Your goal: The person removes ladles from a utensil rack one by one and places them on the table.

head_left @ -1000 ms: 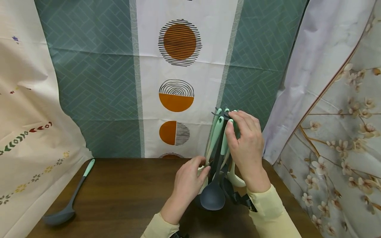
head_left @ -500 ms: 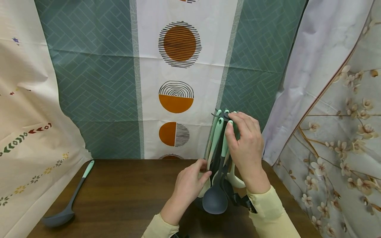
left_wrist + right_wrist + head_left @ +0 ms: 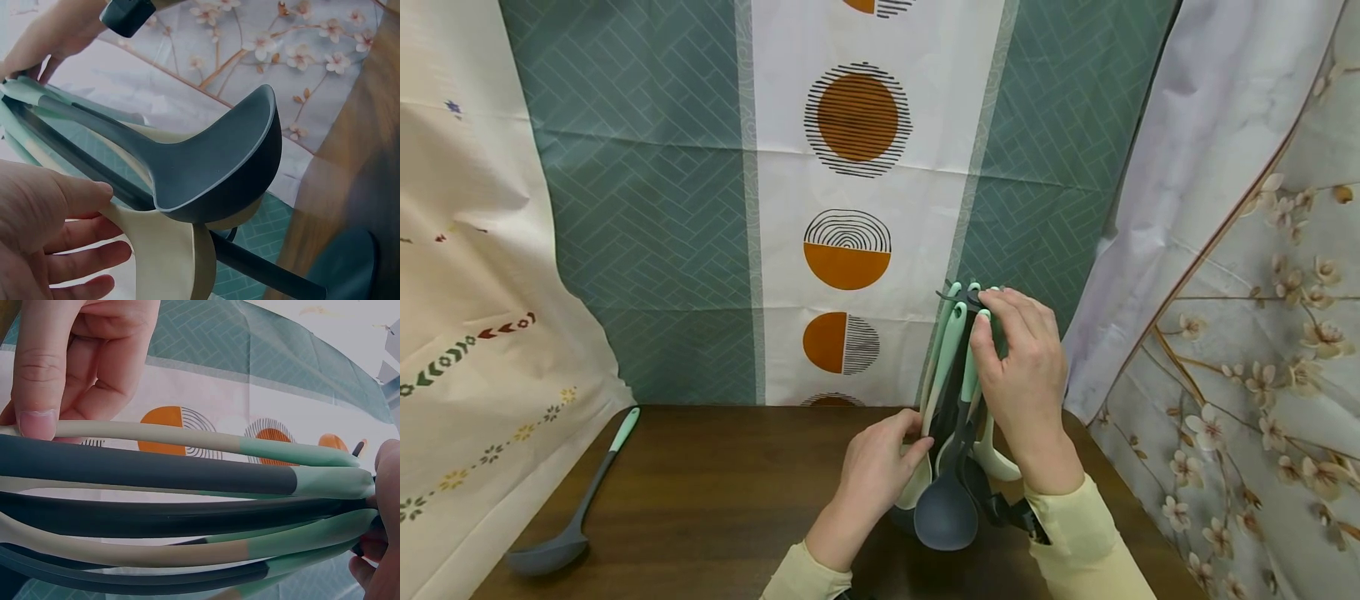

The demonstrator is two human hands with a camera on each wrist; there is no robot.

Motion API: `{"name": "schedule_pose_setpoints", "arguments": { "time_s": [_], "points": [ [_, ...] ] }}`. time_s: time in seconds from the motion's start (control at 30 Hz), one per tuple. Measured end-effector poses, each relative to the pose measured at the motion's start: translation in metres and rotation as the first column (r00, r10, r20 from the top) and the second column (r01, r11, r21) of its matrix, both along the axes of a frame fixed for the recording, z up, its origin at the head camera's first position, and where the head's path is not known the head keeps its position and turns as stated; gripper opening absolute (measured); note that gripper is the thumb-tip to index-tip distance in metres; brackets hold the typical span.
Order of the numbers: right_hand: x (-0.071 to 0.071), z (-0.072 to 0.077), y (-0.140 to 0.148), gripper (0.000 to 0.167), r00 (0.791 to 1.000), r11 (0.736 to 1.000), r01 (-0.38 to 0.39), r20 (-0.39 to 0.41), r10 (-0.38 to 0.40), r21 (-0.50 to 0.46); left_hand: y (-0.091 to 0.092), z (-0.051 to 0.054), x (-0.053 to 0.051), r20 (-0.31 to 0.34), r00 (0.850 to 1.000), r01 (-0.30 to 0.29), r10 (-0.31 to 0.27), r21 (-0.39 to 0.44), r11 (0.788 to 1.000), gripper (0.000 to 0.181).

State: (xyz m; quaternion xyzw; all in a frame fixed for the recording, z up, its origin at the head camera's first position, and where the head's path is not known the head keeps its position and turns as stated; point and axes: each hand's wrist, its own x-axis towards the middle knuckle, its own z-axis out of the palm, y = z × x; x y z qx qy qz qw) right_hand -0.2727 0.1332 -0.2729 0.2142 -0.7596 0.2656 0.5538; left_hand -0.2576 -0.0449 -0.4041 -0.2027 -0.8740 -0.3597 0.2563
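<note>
On the right half of the table (image 3: 737, 508) stands a dark utensil rack (image 3: 269, 269), its top gripped by the right hand (image 3: 1022, 379). The cream-shafted spoon (image 3: 150, 433) is on the rack's left side, long axis nearly upright, bowl downward. The left hand (image 3: 878, 467), the nearer, approaches from its left and pinches the shaft between thumb and fingers.

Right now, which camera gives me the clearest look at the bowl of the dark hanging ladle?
The left wrist view: the ladle bowl looks close and large there, its inside plain to see. The head view shows it much smaller, though unobstructed. The right wrist view shows utensil handles, not the bowl.
</note>
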Motion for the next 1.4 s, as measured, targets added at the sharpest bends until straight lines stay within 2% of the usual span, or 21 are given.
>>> {"name": "schedule_pose_setpoints", "arguments": {
  "time_s": [0.3,0.53,0.77,1.0,1.4],
  "points": [
    [0.0,0.001,0.001,0.042,1.0,1.0,0.002,-0.008,-0.002,0.006,-0.002,0.001,0.001,-0.044,0.999,-0.021,0.021,0.0,1.0,0.014],
    [0.001,0.001,0.0,0.04,1.0,1.0,0.003,-0.006,-0.003,-0.007,-0.004,0.003,0.002,-0.038,0.999,-0.019,0.019,-0.002,1.0,0.014],
    [0.0,0.001,-0.001,0.038,1.0,1.0,-0.006,0.0,0.006,-0.01,-0.005,0.005,0.003,-0.081,0.996,-0.037,0.036,-0.009,0.999,0.015],
    [0.0,0.001,0.0,0.04,1.0,1.0,0.007,0.007,-0.007,0.001,-0.008,0.007,0.004,-0.078,0.997,-0.022,0.022,0.006,1.0,0.015],
    [0.0,-0.001,0.0,0.04,1.0,1.0,-0.002,0.006,0.002,-0.013,-0.011,0.011,0.007,-0.08,0.996,-0.034,0.035,0.019,0.999,0.013]
  ]
}}
